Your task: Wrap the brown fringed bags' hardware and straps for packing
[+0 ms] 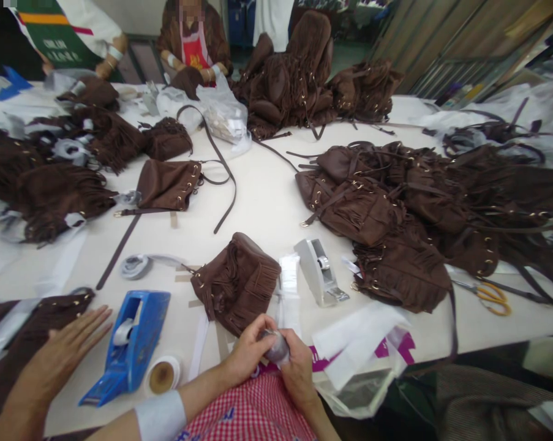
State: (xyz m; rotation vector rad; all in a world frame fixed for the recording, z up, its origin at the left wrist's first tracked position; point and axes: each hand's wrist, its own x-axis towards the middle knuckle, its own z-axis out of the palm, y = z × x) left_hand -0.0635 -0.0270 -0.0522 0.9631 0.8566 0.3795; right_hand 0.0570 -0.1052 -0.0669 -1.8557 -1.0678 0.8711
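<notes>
At the table's front edge, my left hand (pixel 251 349) and my right hand (pixel 297 367) are closed together around a small greyish, plastic-looking bundle (pixel 277 348). Just beyond them lies a brown fringed bag (pixel 239 282) with gold eyelets. To its right are a stack of white strips (pixel 289 294) and a grey tape dispenser (pixel 319 272). A blue tape dispenser (pixel 136 343) and a round tape roll (pixel 162 375) stand to the left of my hands. The bundle is partly hidden by my fingers.
A co-worker's hand (pixel 69 349) rests at the left by a dark strap piece. Brown bags (pixel 359 208) are heaped at the right, near orange-handled scissors (pixel 492 297). Another bag (pixel 168 184) lies mid-left. Two people stand across the white table (pixel 262 196).
</notes>
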